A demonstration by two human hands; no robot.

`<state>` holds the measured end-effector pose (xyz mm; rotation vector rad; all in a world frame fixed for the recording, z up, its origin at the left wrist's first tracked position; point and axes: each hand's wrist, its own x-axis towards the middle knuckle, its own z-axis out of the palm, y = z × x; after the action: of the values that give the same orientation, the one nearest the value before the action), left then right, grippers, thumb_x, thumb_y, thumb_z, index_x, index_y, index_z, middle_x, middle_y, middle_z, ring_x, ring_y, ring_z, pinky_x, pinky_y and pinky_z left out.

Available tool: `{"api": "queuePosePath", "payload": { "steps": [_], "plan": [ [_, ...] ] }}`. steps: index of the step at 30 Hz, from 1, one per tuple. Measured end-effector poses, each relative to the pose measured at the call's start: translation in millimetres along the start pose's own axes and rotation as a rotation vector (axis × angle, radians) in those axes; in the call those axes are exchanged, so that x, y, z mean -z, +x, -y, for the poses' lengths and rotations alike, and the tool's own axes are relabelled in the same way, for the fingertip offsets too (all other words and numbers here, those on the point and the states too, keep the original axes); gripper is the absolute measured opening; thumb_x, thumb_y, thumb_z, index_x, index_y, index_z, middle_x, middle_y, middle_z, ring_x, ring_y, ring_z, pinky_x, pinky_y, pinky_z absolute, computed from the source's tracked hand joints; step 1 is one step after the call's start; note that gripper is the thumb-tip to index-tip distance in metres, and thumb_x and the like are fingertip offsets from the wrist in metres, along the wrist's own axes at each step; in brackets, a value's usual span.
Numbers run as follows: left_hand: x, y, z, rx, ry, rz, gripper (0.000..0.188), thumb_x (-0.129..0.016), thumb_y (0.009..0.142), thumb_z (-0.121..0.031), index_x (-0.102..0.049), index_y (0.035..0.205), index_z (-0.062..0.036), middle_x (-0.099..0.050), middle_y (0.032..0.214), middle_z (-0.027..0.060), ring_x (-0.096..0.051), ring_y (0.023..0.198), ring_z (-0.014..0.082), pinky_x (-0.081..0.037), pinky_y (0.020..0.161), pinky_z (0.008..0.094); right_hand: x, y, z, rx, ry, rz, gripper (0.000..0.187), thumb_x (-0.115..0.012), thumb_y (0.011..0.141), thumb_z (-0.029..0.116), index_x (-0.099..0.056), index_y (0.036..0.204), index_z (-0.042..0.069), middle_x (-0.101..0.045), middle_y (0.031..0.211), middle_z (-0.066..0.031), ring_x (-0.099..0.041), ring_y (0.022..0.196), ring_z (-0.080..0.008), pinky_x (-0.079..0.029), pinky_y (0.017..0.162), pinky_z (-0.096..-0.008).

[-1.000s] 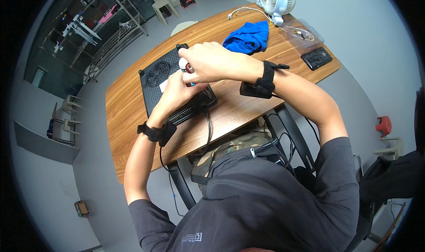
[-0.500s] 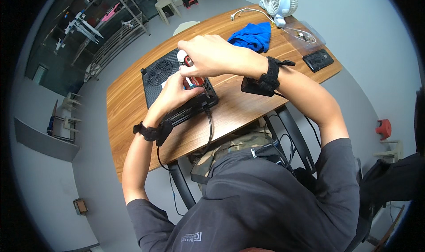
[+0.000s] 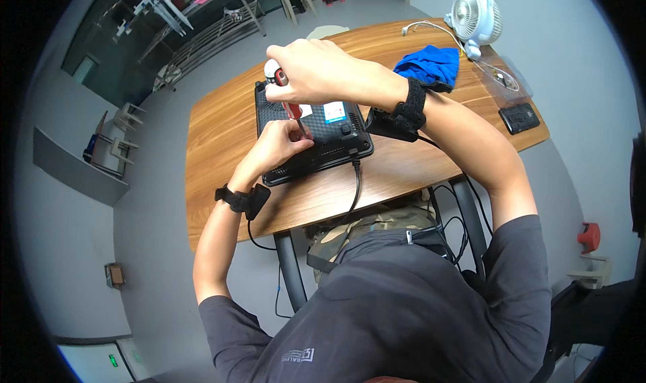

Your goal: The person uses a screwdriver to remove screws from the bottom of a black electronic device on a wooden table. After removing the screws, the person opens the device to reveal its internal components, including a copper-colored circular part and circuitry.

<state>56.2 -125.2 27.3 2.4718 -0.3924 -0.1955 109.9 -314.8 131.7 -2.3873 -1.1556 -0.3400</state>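
My right hand (image 3: 306, 70) is closed round the thick handle of a screwdriver (image 3: 295, 110), red, black and white. The screwdriver stands nearly upright, its shaft pointing down at a flat black device (image 3: 323, 144) with a textured top and a blue-and-white label (image 3: 334, 112). Low on the shaft, the thumb and forefinger of my left hand (image 3: 279, 144) pinch together close to the device's near side. The tip and whatever lies under those fingers are hidden. From the device's near edge a black cable (image 3: 357, 178) runs down over the table edge.
The device lies on a wooden table (image 3: 222, 147). Toward the far right are a blue cloth (image 3: 431, 67), a white fan (image 3: 474, 16) with its cord, a clear plastic bag (image 3: 511, 80) and a black phone-like object (image 3: 519, 119). Black wrist straps (image 3: 242, 200) with cables are on both arms.
The view has shifted, so the table sits further right. Both hands and the screwdriver have moved left along the device, away from its right corner, and the label has come into sight.
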Motion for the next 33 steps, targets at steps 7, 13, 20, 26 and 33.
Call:
{"api": "queuePosePath", "payload": {
  "steps": [7,13,20,26,33],
  "plan": [
    [42,-40,67,0.020,0.208,-0.106,0.014,-0.078,0.085,-0.007,-0.078,0.096,0.0017,-0.074,0.092,0.0145,-0.070,0.081,0.0234,-0.057,0.077,0.0366,-13,27,13,0.067,-0.056,-0.087,0.046,-0.067,0.088,0.043,-0.067,0.102,0.000,-0.074,0.084,-0.0198,-0.075,0.080,-0.0365,-0.060,0.074,-0.0451],
    [60,-96,131,0.337,0.290,-0.061,0.012,-0.077,0.082,-0.002,-0.077,0.094,0.0028,-0.077,0.088,0.0183,-0.075,0.082,0.0289,-0.059,0.079,0.0375,-27,36,7,0.079,-0.095,-0.083,0.044,-0.067,0.088,0.043,-0.067,0.104,0.001,-0.074,0.085,-0.0197,-0.074,0.079,-0.0363,-0.060,0.074,-0.0446],
    [50,-113,152,0.411,0.117,-0.006,0.011,-0.080,0.077,0.001,-0.070,0.080,0.0032,-0.072,0.073,0.0145,-0.070,0.065,0.0207,-0.056,0.059,0.0332,-31,33,5,0.064,-0.120,-0.050,0.046,-0.066,0.089,0.042,-0.066,0.107,-0.001,-0.074,0.087,-0.0204,-0.074,0.081,-0.0360,-0.060,0.074,-0.0451],
    [42,-112,160,0.371,0.112,-0.003,0.016,-0.082,0.077,0.002,-0.066,0.080,0.0034,-0.070,0.071,0.0112,-0.068,0.061,0.0176,-0.055,0.056,0.0319,-31,27,1,0.049,-0.122,-0.038,0.046,-0.067,0.089,0.040,-0.064,0.109,-0.001,-0.073,0.089,-0.0216,-0.074,0.083,-0.0368,-0.060,0.076,-0.0457],
    [41,-109,156,0.372,0.050,0.022,0.015,-0.080,0.081,0.001,-0.067,0.088,0.0032,-0.069,0.073,0.0083,-0.068,0.064,0.0154,-0.057,0.059,0.0301,-26,17,-5,0.003,-0.084,-0.015,0.044,-0.064,0.089,0.038,-0.063,0.107,-0.002,-0.071,0.088,-0.0217,-0.071,0.086,-0.0374,-0.057,0.079,-0.0460]
  ]
}}
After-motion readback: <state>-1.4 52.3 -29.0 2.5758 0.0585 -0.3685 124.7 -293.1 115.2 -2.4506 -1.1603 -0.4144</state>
